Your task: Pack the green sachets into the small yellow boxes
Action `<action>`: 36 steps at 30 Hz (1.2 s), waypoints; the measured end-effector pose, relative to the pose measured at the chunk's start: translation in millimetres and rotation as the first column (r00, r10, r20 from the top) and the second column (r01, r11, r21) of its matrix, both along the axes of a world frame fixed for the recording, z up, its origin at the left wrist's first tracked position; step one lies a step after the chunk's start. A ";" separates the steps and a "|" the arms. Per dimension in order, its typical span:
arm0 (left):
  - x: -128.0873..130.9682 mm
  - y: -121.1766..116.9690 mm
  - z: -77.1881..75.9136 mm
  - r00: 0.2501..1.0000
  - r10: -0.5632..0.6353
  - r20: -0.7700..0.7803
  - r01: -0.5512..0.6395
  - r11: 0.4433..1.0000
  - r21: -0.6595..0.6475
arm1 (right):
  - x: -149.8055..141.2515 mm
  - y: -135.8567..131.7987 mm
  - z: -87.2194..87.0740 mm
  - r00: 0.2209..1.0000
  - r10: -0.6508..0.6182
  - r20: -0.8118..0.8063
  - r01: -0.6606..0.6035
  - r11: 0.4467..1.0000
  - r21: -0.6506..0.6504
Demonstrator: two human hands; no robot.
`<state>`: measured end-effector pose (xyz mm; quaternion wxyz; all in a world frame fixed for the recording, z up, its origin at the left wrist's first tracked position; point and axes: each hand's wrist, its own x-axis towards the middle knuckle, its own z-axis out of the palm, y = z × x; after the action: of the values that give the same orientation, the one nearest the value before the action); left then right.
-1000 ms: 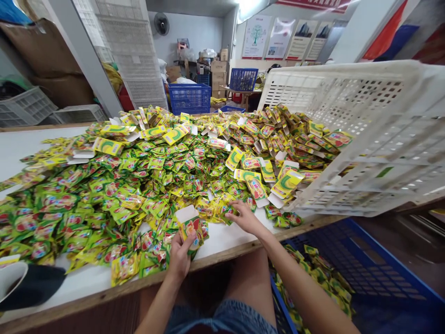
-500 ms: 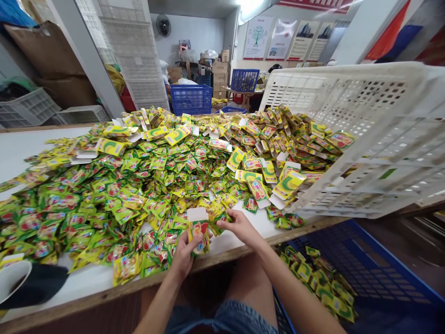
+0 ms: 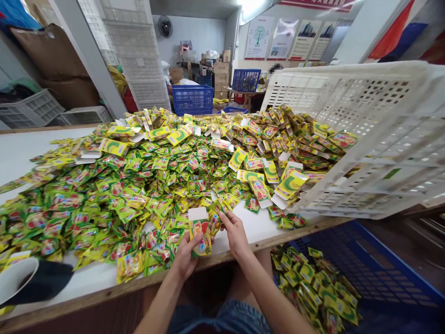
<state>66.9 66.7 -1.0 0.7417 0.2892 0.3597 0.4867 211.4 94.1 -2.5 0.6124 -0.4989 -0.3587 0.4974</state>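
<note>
Near the table's front edge, my left hand is closed around a small yellow and green carton with a fruit picture. The carton is tilted, its white top flap raised at the far end. My right hand pinches a small candy packet close beside the carton's right side. Part of that packet is hidden behind the carton and my fingers. Beyond both hands lies a wide heap of green and yellow packets. More flat open-ended cartons lie on the heap to the right.
A white perforated crate lies tipped on its side at the right, with cartons spilling from it. Below the table edge, a blue crate holds filled cartons. A dark cup-shaped container lies at the front left of the white table.
My right hand has moved left with the packet, bringing it up against the carton. My left hand keeps its hold, almost unmoved. The view has shifted slightly.
</note>
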 end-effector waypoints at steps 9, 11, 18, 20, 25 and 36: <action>5.6 0.0 6.9 0.999 0.016 -0.035 -0.018 0.998 -0.053 | 32.0 -2.2 7.7 0.872 0.136 0.471 -0.168 0.985 0.027; 6.5 0.6 8.3 0.999 0.016 -0.040 -0.018 0.998 -0.063 | 35.6 -3.7 9.8 0.839 0.154 0.522 -0.186 0.983 0.009; 8.4 0.1 7.1 0.998 0.025 -0.064 -0.031 0.996 -0.081 | 32.4 -10.4 12.1 0.778 0.248 0.577 -0.301 0.954 -0.004; 8.2 0.1 5.4 0.998 0.024 -0.061 -0.028 0.998 -0.060 | 32.9 -9.8 13.6 0.801 0.192 0.567 -0.250 0.968 0.024; 8.5 2.2 -1.2 0.985 -0.047 -0.168 0.052 0.998 0.025 | 32.6 -4.4 33.4 0.947 0.098 0.307 -0.158 0.971 0.178; 6.3 0.7 -18.4 0.937 -0.076 -0.341 0.122 0.986 0.116 | 31.3 -0.6 67.8 0.502 0.236 0.832 -0.533 0.842 0.083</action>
<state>73.2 67.4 -19.5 0.6720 0.4351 0.4318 0.4155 242.7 93.4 65.3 0.3321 -0.4623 -0.7732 0.2795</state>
